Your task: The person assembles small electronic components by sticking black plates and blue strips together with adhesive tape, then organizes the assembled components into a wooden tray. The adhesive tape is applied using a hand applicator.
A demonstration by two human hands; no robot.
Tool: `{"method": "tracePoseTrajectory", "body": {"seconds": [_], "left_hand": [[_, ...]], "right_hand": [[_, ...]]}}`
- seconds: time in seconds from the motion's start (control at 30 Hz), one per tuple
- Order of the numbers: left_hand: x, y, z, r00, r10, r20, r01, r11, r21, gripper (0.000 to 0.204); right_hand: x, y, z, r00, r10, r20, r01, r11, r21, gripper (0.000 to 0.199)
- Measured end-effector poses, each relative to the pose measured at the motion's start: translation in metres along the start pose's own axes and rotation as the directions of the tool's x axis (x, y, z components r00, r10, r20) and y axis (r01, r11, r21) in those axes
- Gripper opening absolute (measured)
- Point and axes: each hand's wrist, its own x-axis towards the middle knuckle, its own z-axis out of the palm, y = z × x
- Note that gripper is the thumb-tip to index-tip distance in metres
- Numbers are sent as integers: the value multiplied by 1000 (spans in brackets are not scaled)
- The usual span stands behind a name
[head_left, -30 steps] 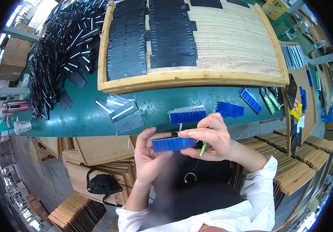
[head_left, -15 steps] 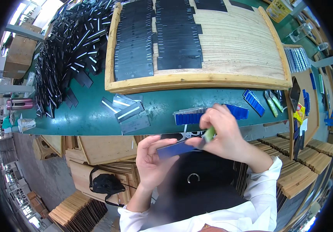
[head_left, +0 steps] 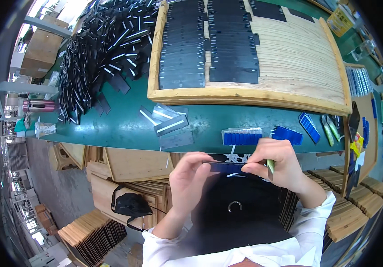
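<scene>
Two hands meet on one dark blue strip (head_left: 224, 167), held level just in front of your chest and short of the near edge of the green desk (head_left: 124, 129). Your left hand (head_left: 190, 178) pinches the strip's left end between thumb and fingertips. Your right hand (head_left: 277, 165) closes on the right end and also keeps a thin green tool (head_left: 270, 166) tucked against the palm, tip pointing down. Both grips are clenched on the strip; neither hand is free.

Step in hand, by my reading: the strip is being lined up or checked between the fingers, off the desk. The next move looks to call for a steady hold at both ends so the strip stays flat, and for the green tool to be turned out of the palm without letting the right end slip.

Just beyond the hands, on the desk, lies a row of blue strips (head_left: 242, 137) with a second blue bundle (head_left: 287, 135) beside it, and a smaller blue stack (head_left: 309, 127) further right. A few grey and black flat pieces (head_left: 170, 127) sit loose to the left of these. Behind them a wooden tray (head_left: 245, 95) carries two columns of black plates (head_left: 207, 44). Far left, a large heap of black strips (head_left: 100, 53) spreads over the desk.
</scene>
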Motion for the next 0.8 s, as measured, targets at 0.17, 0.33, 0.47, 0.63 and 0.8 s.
{"method": "tracePoseTrajectory", "body": {"seconds": [0.17,0.33,0.47,0.63,0.8], "left_hand": [[2,1,-10,984,-140,114,160,969,-188,18],[6,6,2,959,-127,252,153,984,-88,17],[9,13,11,950,-185,250,156,979,135,16],[10,18,13,933,-247,263,213,966,150,15],[16,27,26,992,70,105,-94,966,243,65]], "right_hand": [[0,1,2,1000,1,-5,-1,1000,-26,10],[1,0,4,999,-28,-22,27,999,-18,14],[1,0,7,999,-30,-16,30,999,11,14],[2,-1,4,997,71,7,-72,992,108,12],[10,-7,-8,973,207,101,-217,971,99,7]]}}
